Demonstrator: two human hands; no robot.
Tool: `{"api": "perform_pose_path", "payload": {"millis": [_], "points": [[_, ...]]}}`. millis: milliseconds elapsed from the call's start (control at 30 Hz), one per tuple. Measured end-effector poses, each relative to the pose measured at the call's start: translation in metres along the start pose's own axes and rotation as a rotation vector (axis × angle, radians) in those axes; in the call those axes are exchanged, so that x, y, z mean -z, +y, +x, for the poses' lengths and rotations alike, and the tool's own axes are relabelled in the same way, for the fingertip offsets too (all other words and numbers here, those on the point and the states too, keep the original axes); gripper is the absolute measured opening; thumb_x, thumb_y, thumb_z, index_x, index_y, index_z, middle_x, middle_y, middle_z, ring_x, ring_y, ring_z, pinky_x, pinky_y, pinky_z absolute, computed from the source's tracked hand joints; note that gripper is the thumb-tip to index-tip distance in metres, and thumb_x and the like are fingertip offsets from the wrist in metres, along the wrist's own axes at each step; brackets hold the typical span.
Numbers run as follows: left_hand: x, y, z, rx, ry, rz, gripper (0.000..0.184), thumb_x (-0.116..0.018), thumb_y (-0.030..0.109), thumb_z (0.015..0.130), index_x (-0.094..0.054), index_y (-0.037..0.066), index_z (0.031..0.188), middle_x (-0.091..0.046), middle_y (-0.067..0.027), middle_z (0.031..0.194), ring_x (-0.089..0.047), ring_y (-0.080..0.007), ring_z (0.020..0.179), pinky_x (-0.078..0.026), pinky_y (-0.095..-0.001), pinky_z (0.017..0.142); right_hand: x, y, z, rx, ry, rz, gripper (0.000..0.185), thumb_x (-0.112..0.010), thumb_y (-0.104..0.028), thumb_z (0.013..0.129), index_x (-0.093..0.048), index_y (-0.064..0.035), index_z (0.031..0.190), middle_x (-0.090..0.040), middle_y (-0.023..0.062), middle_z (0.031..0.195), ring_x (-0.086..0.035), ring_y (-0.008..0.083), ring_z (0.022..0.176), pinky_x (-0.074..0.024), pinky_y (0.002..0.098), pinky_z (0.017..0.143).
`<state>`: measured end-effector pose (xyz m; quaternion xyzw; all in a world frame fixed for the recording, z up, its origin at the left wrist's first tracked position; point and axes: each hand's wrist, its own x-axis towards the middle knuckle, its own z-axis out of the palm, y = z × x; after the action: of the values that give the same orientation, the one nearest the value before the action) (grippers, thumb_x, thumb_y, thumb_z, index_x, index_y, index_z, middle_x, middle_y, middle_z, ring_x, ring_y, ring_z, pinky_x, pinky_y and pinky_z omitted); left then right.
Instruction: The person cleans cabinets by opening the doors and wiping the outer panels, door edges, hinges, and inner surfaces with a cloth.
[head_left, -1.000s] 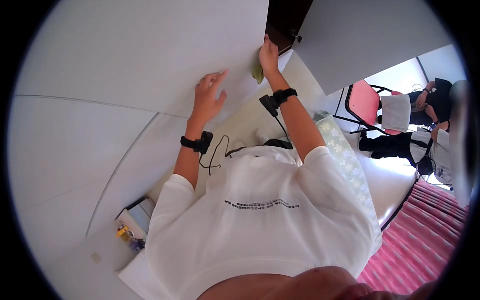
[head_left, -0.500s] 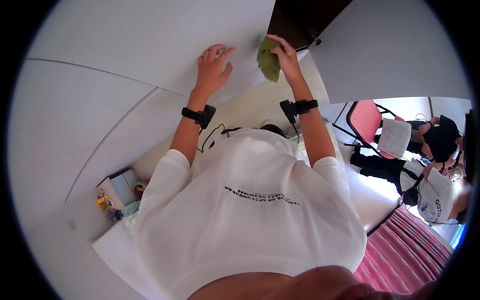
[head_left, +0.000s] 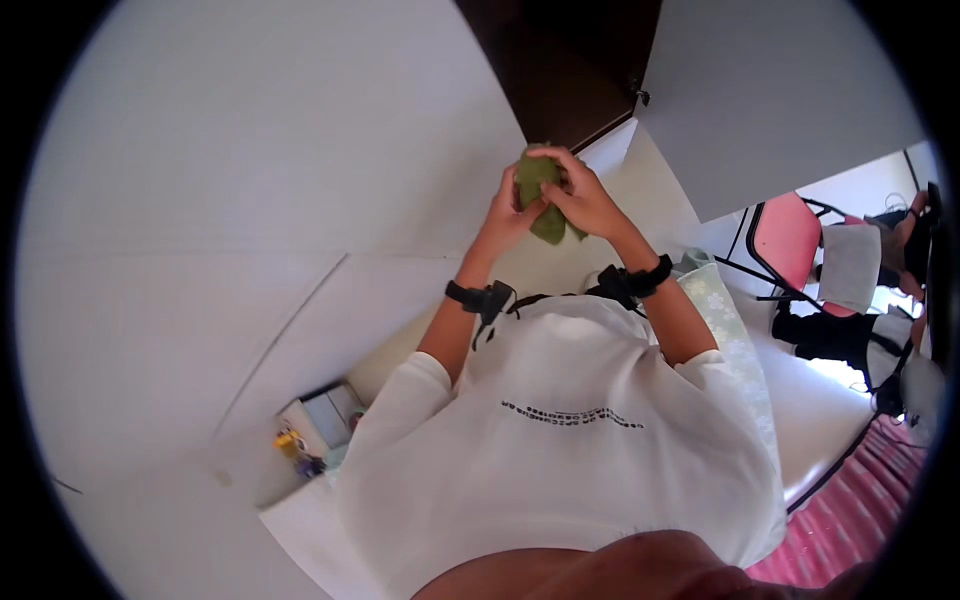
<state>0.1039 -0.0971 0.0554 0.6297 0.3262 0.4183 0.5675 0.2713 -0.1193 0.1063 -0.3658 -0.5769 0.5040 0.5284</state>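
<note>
A crumpled green cloth (head_left: pixel 541 196) is bunched between my two hands at the top middle of the head view. My left hand (head_left: pixel 508 212) grips it from the left, its thumb pressed near the cloth's middle. From the other side my right hand (head_left: pixel 580 198) has its fingers curled over the cloth's top edge and its thumb across the front. Part of the fabric hangs below the hands. Each wrist wears a black strap with a small device.
A grey door panel (head_left: pixel 770 100) stands open beside a dark opening (head_left: pixel 575 70). To the right are a red folding chair (head_left: pixel 785 238) with a white cloth, other people, and a pink pleated fabric (head_left: pixel 840 515). Small items (head_left: pixel 300 445) sit at lower left.
My left hand, which was apart with fingers spread, has moved right onto the green cloth. My right hand still holds it. The view has turned, and the dark opening shows more.
</note>
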Motion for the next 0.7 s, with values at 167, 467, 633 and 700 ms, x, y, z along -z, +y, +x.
{"api": "perform_pose_path", "payload": {"millis": [167,467,633,700], "points": [[-0.044,-0.016,0.025,0.046,-0.14,0.203,0.038,-0.055,-0.001,0.091,-0.046,0.004,0.127,-0.063,-0.0141,0.111,-0.061,-0.0219,0.107,-0.049,-0.0339,0.09,0.054,-0.003,-0.036,-0.077,0.066,-0.017,0.032,-0.056,0.001,0.087,-0.059,-0.0039,0.118,-0.063,0.0092,0.106,-0.062,0.0186,0.097,-0.0483,0.0311,0.089],[-0.061,-0.155,0.085,0.43,0.236,0.133,0.038,-0.056,0.022,0.094,-0.052,0.005,0.128,-0.063,-0.0146,0.121,-0.058,-0.0276,0.114,-0.044,-0.0372,0.095,0.187,-0.044,-0.104,0.299,1.072,-0.474,0.023,-0.065,0.003,0.085,-0.058,-0.0022,0.106,-0.059,0.0068,0.101,-0.057,0.0159,0.086,-0.0479,0.0296,0.079],[-0.058,-0.241,0.133,0.527,0.222,0.052,0.034,-0.052,0.021,0.098,-0.052,0.004,0.127,-0.063,-0.0079,0.116,-0.059,-0.02,0.107,-0.047,-0.0324,0.091,0.241,-0.108,-0.111,0.453,1.394,-0.709,0.043,-0.068,-0.004,0.086,-0.043,0.0016,0.121,-0.051,0.0139,0.121,-0.053,0.0215,0.11,-0.0438,0.0318,0.095],[-0.059,-0.267,0.16,0.498,0.161,0.064,0.034,-0.052,0.021,0.098,-0.054,0.003,0.126,-0.063,-0.008,0.116,-0.059,-0.0215,0.108,-0.047,-0.0327,0.093,0.243,-0.13,-0.092,0.474,1.396,-0.889,0.045,-0.066,-0.014,0.091,-0.041,0.0036,0.124,-0.052,0.017,0.122,-0.054,0.0226,0.11,-0.0476,0.0313,0.092]]}}
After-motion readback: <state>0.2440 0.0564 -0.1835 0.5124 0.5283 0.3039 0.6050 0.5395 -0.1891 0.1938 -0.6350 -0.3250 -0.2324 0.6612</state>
